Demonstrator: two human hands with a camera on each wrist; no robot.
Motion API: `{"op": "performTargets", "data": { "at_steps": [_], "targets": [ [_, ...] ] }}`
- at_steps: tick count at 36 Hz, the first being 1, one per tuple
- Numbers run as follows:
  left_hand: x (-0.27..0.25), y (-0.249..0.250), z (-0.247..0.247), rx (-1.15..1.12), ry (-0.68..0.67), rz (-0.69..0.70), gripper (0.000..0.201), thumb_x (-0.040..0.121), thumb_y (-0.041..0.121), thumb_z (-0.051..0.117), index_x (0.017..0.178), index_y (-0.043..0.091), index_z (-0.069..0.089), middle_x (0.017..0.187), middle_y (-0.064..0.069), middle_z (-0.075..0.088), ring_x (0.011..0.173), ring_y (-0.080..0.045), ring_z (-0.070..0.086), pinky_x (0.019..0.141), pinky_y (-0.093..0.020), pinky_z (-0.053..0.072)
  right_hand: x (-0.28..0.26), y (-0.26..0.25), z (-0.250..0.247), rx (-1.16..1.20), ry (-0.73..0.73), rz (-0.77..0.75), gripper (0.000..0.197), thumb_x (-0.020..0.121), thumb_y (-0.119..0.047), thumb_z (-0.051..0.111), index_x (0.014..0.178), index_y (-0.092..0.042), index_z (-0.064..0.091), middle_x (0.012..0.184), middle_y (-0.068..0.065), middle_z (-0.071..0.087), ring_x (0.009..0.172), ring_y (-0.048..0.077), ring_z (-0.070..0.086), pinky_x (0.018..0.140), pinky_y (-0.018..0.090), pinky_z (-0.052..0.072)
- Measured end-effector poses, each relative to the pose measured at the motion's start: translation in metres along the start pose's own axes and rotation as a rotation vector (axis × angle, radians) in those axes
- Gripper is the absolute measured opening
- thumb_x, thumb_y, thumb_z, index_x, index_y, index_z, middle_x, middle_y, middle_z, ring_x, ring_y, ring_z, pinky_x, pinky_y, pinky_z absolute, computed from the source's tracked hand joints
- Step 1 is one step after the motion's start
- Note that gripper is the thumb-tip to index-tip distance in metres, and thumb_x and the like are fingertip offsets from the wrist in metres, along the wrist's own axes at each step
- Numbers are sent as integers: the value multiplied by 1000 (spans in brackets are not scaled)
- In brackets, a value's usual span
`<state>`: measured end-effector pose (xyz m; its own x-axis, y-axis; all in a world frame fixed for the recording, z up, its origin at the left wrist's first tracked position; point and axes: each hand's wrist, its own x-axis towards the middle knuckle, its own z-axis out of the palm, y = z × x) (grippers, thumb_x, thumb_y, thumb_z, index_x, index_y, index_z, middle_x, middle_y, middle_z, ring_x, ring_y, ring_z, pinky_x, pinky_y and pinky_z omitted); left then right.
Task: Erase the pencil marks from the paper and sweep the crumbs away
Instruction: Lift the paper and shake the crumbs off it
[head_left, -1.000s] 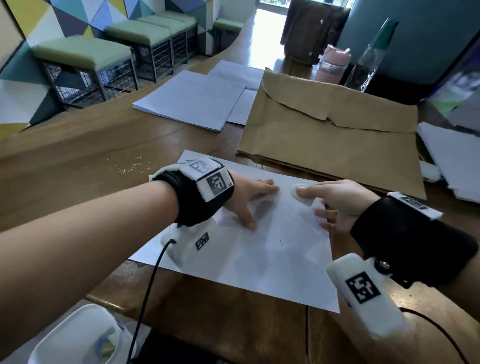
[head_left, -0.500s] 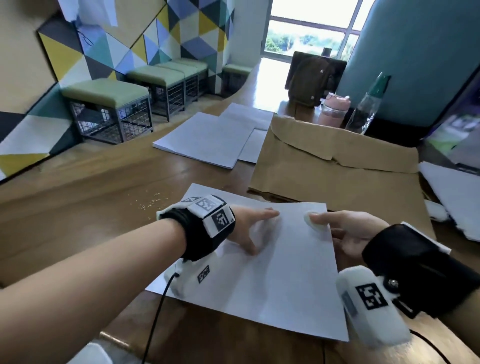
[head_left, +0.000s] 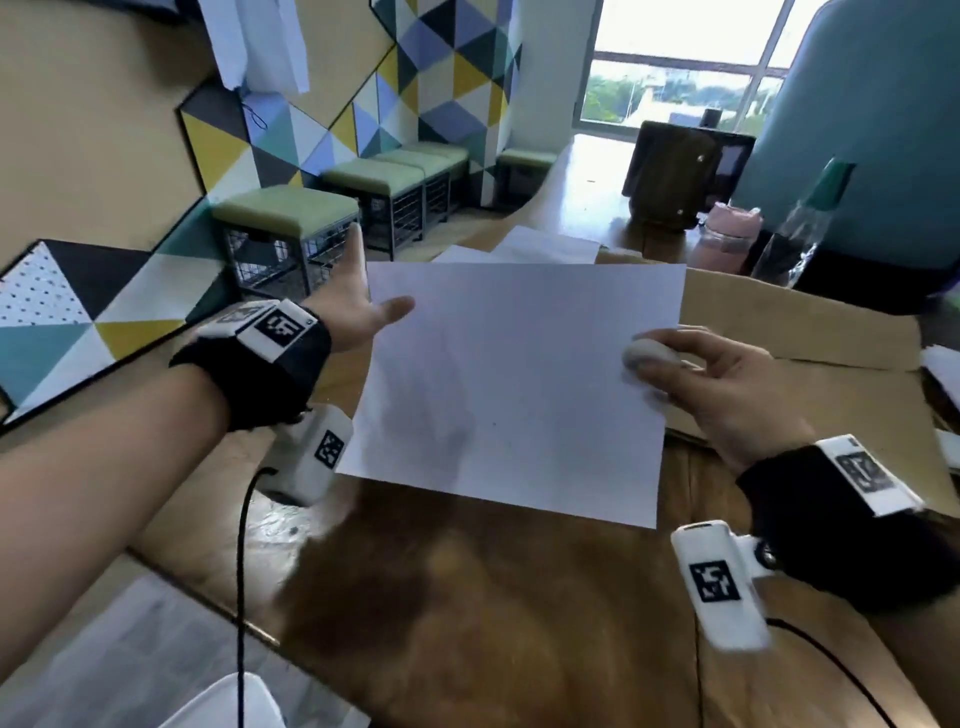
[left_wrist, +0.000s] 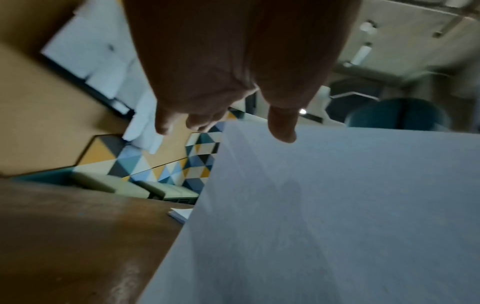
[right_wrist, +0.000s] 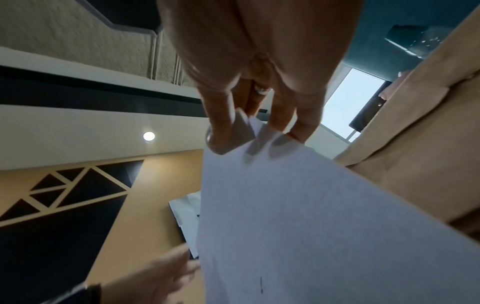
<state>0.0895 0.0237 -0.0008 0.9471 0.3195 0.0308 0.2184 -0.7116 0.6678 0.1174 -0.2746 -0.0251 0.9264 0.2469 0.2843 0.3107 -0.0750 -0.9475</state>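
Note:
The white paper (head_left: 519, 374) is lifted off the wooden table (head_left: 493, 597) and tilts toward me. My right hand (head_left: 670, 353) pinches its right edge, with a worn white eraser (head_left: 641, 353) pressed on top under the thumb and fingers beneath. The right wrist view shows the eraser (right_wrist: 242, 128) against the sheet (right_wrist: 311, 226), and a short pencil mark (right_wrist: 261, 284) near the lower edge. My left hand (head_left: 371, 301) is at the paper's left edge with fingers spread straight; its thumb (left_wrist: 283, 131) lies over the sheet (left_wrist: 337, 205). I see no crumbs.
A big brown envelope (head_left: 805, 364) lies behind and to the right of the paper. White sheets (head_left: 545, 247) lie further back. A pink bottle (head_left: 730, 228), a clear bottle (head_left: 800, 234) and a dark bag (head_left: 675, 176) stand at the far end. A white container (head_left: 228, 701) sits below the near edge.
The paper lay flat under my left palm while the right hand held the eraser on it. Now it is raised off the table, and my view has tilted upward.

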Motion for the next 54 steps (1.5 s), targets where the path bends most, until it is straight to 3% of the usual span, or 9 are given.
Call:
{"op": "performTargets", "data": {
  "at_steps": [4, 11, 21, 27, 31, 34, 38, 48, 54],
  "targets": [
    [3, -15, -22, -197, 69, -117, 98, 89, 29, 59, 149, 9, -16, 155, -7, 25, 140, -22, 32, 108, -33, 28, 13, -12, 12, 97, -26, -115, 25, 53, -38, 79, 75, -25, 76, 83, -13, 71, 77, 3, 67, 69, 19, 55],
    [-2, -26, -30, -314, 276, -109, 34, 89, 19, 63, 118, 1, 62, 112, -9, 62, 109, -23, 58, 85, -27, 39, 30, -14, 27, 143, -57, -228, 37, 45, -54, 80, 76, -34, 77, 82, -14, 74, 82, 1, 66, 71, 13, 51],
    [-3, -24, -39, -441, 394, 10, 26, 89, 10, 61, 111, -3, 66, 102, -5, 61, 93, -15, 57, 75, -19, 45, 46, -15, 32, -1, 97, -300, 23, 74, -10, 74, 76, -31, 67, 66, -27, 68, 73, 0, 60, 73, 8, 46],
    [5, -29, -41, -560, 310, 38, 13, 90, 10, 60, 77, 10, 65, 48, 20, 64, 52, 6, 63, 77, -30, 50, 45, -19, 29, 40, 100, -222, 17, 78, -12, 71, 81, -28, 66, 75, -14, 69, 66, -6, 62, 68, 11, 49],
    [7, -30, -36, -563, 315, 65, 17, 91, 17, 59, 75, 23, 58, 47, 24, 63, 45, 10, 61, 56, -18, 47, 39, -12, 25, -49, 167, -159, 9, 78, -26, 72, 84, -29, 66, 102, 3, 60, 82, 7, 58, 78, 27, 48],
    [9, -34, -35, -630, 382, 23, 20, 90, 12, 60, 72, 19, 59, 44, 19, 63, 41, 6, 60, 38, -10, 43, 35, -2, 14, -174, 171, -79, 5, 79, -32, 70, 79, -33, 65, 94, 7, 55, 71, 11, 53, 64, 22, 46],
    [13, -44, -31, -696, 448, -5, 21, 90, 11, 61, 70, 17, 59, 46, 12, 64, 39, 6, 59, 37, -11, 42, 23, 14, -2, -162, 42, 173, 6, 77, -20, 73, 75, -17, 68, 65, 4, 55, 46, 5, 47, 40, 14, 39],
    [18, -52, -28, -868, 478, -58, 18, 93, 15, 57, 75, 18, 57, 42, 20, 61, 41, 9, 60, 38, -8, 45, 24, 38, -26, -507, -127, 527, 6, 76, -4, 74, 73, -7, 69, 63, 10, 63, 49, 12, 53, 42, 12, 43],
    [19, -52, -19, -947, 412, -90, 34, 93, 14, 56, 122, -3, 56, 109, -14, 62, 40, 8, 59, 38, -8, 46, 36, 49, -22, -752, -140, 555, 17, 77, -4, 72, 61, -9, 69, 54, 4, 64, 48, 12, 60, 43, 11, 42]
  ]
}}
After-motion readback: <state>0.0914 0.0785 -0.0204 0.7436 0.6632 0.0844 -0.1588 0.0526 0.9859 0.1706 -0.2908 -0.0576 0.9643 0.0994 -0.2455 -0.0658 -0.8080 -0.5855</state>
